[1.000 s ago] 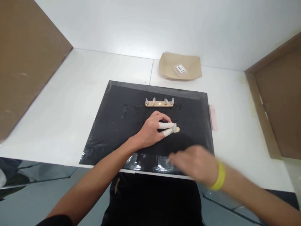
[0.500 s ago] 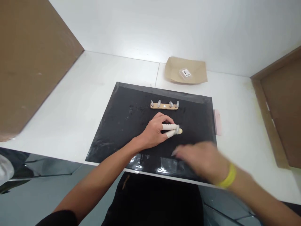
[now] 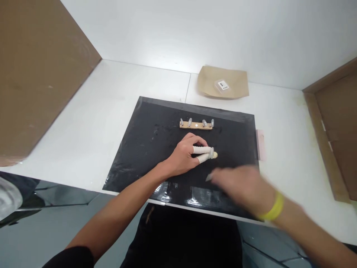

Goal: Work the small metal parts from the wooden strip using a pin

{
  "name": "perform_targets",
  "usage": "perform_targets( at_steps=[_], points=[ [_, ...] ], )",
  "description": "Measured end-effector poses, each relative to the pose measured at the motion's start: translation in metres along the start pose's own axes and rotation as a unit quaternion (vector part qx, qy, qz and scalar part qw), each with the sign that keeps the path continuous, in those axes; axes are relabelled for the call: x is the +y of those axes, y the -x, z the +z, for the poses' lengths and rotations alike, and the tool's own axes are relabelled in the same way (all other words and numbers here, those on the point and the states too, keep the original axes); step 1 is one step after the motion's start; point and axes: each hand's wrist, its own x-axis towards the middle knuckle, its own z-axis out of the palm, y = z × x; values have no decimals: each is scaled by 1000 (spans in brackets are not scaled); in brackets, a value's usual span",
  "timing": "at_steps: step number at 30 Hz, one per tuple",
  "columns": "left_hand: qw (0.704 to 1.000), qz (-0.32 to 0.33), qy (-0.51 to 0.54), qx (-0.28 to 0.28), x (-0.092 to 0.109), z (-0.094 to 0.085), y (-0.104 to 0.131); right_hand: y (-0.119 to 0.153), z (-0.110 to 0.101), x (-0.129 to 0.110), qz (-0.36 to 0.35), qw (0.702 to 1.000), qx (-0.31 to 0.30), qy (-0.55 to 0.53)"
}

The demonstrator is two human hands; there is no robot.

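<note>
My left hand [image 3: 186, 154], with white finger covers on thumb and index finger, is closed around the base of a greyish artificial nail tip [image 3: 212, 152]. The nail tip stands up beside a small pale yellowish round piece [image 3: 215, 155], on a black mat [image 3: 134, 149]. Lower right of it, my right hand [image 3: 242, 186] is blurred by motion. Its fingertips are pinched on a small pale pointed piece [image 3: 208, 177], too smeared to name. Beyond the left hand lies a wooden strip [image 3: 196, 125] carrying several upright greyish nail tips.
A brown paper tray [image 3: 205, 80] holding a small clear box [image 3: 222, 86] with a white label sits behind the mat. By the mat's right edge is a pink block [image 3: 260, 145]. Brown panels stand at the left [image 3: 41, 74] and right [image 3: 334, 141].
The left hand keeps its hold on the nail tip. The right hand remains at the lower right, blurred, with a slight shift rightward. The whole view has drifted a little.
</note>
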Motion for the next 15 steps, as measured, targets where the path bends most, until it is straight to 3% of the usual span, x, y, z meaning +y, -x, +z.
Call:
perform_targets(
  at_steps=[1,2,3,5,6,8,9,10,13,14,15],
  points=[
    [1000,-5,-1,3,0,0,0,-2,-1,-2,-63,997,-23,-37],
    [1000,-7,-2,4,0,0,0,-3,-3,-3,-82,995,-35,-50],
    [1000,-7,-2,1,1,0,0,-5,-4,-4,-75,997,4,-37],
    [1000,-3,-1,-8,0,0,0,-6,-6,-6,35,992,97,68],
    [1000,-3,0,-9,0,1,0,-7,-7,-7,51,989,106,89],
    [1000,-5,-1,-2,1,1,0,-7,-7,-9,-65,997,35,-22],
    [1000,-4,-3,1,1,0,-1,-7,-7,-9,-80,995,2,-53],
    [1000,-1,-5,2,1,0,-1,-7,-7,-8,-91,994,4,-59],
    [1000,13,-11,-5,3,0,-2,-7,-8,-3,52,986,129,91],
    [1000,14,-14,-4,3,0,-2,-7,-7,-2,20,990,120,74],
    [1000,13,-17,-1,4,0,-3,-8,-6,-2,-38,997,68,20]
  ],
)
